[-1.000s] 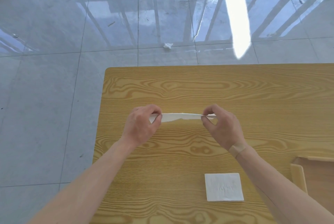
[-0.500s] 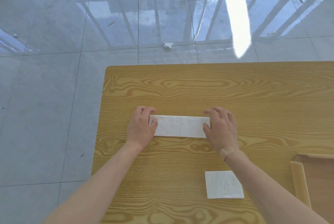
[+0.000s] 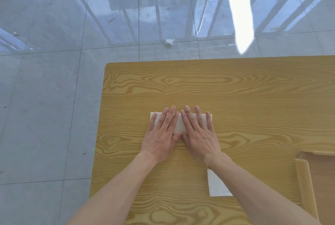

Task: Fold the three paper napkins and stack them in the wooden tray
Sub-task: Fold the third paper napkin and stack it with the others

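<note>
Both hands have slid inward: left hand point(image 3: 161, 134) and right hand point(image 3: 199, 132) press flat, fingers straight, on the half-folded napkin point(image 3: 178, 124) at table point(image 3: 235, 97) centre; folded square napkin point(image 3: 216, 186) and wooden tray point(image 3: 306, 184) at 4 o'clock.

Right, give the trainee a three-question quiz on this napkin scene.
1. True or false: both hands, left hand and right hand, press flat on the long folded napkin.
2. Where does the square folded napkin lie? A) in the wooden tray B) on the table, partly under the right forearm C) on the floor
3. Fill in: the white crumpled scrap lies on the ____.

Key: 1 true; 2 B; 3 floor.
</note>
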{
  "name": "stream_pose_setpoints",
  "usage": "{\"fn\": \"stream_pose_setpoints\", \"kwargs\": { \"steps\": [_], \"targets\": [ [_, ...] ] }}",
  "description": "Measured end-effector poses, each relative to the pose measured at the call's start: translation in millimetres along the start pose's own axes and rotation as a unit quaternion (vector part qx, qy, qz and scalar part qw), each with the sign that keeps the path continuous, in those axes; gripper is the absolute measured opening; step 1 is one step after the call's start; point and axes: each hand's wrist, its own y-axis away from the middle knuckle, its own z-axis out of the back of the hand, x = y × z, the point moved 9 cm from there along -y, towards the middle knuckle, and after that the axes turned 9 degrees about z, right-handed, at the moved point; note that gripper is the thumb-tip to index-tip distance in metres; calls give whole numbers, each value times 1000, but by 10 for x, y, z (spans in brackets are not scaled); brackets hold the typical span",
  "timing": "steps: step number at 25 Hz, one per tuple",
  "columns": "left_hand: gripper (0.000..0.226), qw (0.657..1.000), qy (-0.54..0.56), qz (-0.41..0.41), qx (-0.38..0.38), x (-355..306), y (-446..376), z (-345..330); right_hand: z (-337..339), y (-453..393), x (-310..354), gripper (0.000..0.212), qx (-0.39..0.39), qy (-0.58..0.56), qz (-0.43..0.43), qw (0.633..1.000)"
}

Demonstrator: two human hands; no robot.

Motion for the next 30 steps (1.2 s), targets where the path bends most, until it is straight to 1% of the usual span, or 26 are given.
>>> {"fn": "stream_pose_setpoints", "kwargs": {
  "steps": [3,7,11,15,18,20,22,25,28,30],
  "targets": [
    [69,1000,-11,12,17,31,6,-80,-66,2,-40,68,8,0,-6,1000],
    [69,1000,-7,12,21,85,10,-69,-64,23,-87,69,5,4,-15,1000],
    [67,999,-4,54,10,506,71,-8,-32,185,-482,69,-16,-2,-79,997],
    [68,999,1,45,14,723,127,19,-16,263,-646,68,-14,-3,-91,996],
    [69,998,40,48,8,697,97,95,2,265,-649,69,-21,-26,-83,996],
    [67,994,75,71,-23,706,32,258,41,323,-762,67,-34,-48,-91,994],
    [63,992,82,85,-34,726,-84,401,92,439,-995,64,-50,-55,-121,990],
    [46,990,93,106,-9,757,-217,477,130,646,-1347,59,-56,-59,-174,981],
    [29,984,99,145,28,768,-295,497,102,743,-1449,56,-48,-35,-180,982],
    [27,978,105,168,60,762,-342,498,85,747,-1451,56,-47,-28,-185,981]
  ]
}}
